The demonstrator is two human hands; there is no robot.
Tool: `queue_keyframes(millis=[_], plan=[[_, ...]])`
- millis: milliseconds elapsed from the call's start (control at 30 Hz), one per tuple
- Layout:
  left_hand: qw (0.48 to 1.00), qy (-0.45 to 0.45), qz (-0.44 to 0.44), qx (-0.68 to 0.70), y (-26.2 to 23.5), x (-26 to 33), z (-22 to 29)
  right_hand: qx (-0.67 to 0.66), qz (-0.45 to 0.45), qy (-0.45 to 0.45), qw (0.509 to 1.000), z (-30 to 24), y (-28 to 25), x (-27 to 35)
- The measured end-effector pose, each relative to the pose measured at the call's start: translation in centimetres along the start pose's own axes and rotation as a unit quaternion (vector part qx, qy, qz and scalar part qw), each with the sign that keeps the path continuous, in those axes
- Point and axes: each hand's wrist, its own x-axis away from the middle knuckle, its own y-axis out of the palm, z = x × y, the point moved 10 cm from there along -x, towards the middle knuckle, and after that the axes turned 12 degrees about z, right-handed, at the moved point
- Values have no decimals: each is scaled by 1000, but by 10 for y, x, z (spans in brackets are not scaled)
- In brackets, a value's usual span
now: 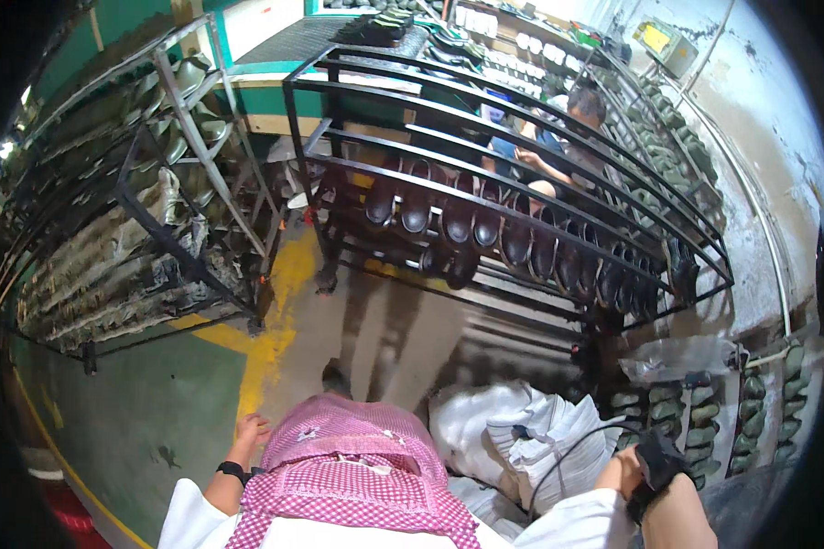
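My left hand (pixel 252 430) hangs beside the pink checked apron (pixel 348 439) I wear, a black band around its wrist. Its fingers are loosely bent and hold nothing I can see. At lower right my right hand (pixel 621 471) is partly hidden beside a black strapped object (pixel 659 460), with a dark cable curving near it. Its fingers do not show clearly. Bare skin, seemingly a forearm (pixel 677 522), lies below the black object; whose it is I cannot tell. White woven sacks (pixel 522 430) stand between the apron and that hand.
Ahead stands a black metal rack (pixel 522 197) with dark shiny shoes (pixel 458 220) hanging along it. Behind it a person (pixel 568 146) sits. Another rack (pixel 188 119) is at left. Green shoe lasts (pixel 700 430) fill shelves at right. Yellow lines (pixel 265 357) mark the floor.
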Motion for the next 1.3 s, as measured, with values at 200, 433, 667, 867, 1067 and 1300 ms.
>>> queue_keyframes(millis=[200, 433, 667, 867, 1067, 1300], plan=[[996, -83, -36, 6, 13, -39, -48, 8, -7, -35, 999, -167, 174, 80], [997, -75, -18, 14, 6, -54, -58, -477, -475, 397, 625, -229, 327, 228], [999, -24, -40, 7, -6, -106, -96, -569, -789, 141, 186, -325, 331, 225], [997, -49, -34, -42, -2, -73, -82, -595, -652, 298, 363, -284, 337, 194], [992, -25, -59, -109, 15, -69, -66, -565, -460, 451, 516, -239, 329, 183], [997, -53, -32, -43, 17, -34, -54, -381, -377, 623, 569, -168, 273, 290]])
